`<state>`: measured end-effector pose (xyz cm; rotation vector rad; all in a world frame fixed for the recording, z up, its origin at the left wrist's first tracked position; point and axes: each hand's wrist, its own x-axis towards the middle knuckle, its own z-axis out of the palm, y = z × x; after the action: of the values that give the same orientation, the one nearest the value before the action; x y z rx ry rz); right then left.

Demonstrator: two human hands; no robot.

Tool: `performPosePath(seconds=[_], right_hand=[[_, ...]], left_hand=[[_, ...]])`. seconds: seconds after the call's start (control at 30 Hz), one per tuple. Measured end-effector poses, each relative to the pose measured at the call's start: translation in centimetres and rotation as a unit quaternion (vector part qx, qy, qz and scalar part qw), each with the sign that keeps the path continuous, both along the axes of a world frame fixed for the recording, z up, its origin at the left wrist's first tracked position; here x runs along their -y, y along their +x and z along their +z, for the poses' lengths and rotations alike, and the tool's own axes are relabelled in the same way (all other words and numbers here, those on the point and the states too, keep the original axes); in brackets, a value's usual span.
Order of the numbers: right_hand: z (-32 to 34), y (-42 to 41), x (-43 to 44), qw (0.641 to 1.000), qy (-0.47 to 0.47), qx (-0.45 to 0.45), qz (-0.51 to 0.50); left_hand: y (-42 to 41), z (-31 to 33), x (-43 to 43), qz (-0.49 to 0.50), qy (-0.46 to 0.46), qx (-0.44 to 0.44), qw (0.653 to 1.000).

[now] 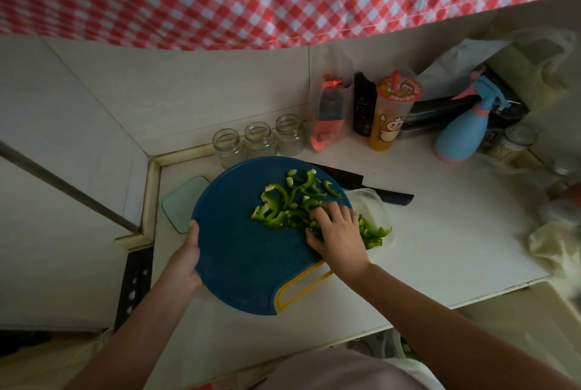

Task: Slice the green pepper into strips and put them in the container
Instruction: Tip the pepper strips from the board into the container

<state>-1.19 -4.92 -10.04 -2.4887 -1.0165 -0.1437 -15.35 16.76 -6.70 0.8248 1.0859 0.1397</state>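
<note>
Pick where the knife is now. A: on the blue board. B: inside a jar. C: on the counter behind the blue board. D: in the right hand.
C: the knife lies on the counter beyond the blue board; the right hand touches only pepper strips.

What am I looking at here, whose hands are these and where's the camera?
No machine here: one camera worn on a person's head looks down at their bare hands. The left hand grips the rim of a round blue cutting board, held partly over a clear plastic container. The right hand rests on green pepper strips at the board's edge; some lie in the container. A black knife and three glass jars sit on the white counter.
</note>
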Motion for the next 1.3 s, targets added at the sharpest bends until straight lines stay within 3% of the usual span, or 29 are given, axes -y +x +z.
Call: performPosePath(seconds=[0.27, 0.5, 0.9, 1.3], right_hand=[[0.4, 2.2, 2.4, 1.0, -0.018, 0.011, 0.014], [0.3, 4.0, 5.2, 0.996, -0.028, -0.081, -0.003], [0.6, 3.1, 7.6, 0.987, -0.007, -0.11, -0.12], [1.1, 2.0, 7.1, 0.983, -0.023, -0.157, -0.091]], left_hand=[[-0.2, -0.8, -0.2, 0.005, -0.013, 0.003, 1.0], [-0.5, -0.8, -1.4, -0.002, 0.005, 0.002, 1.0], [-0.6, -0.9, -2.5, -0.002, 0.008, -0.017, 1.0], [-0.6, -1.4, -2.0, -0.01, 0.002, -0.007, 1.0]])
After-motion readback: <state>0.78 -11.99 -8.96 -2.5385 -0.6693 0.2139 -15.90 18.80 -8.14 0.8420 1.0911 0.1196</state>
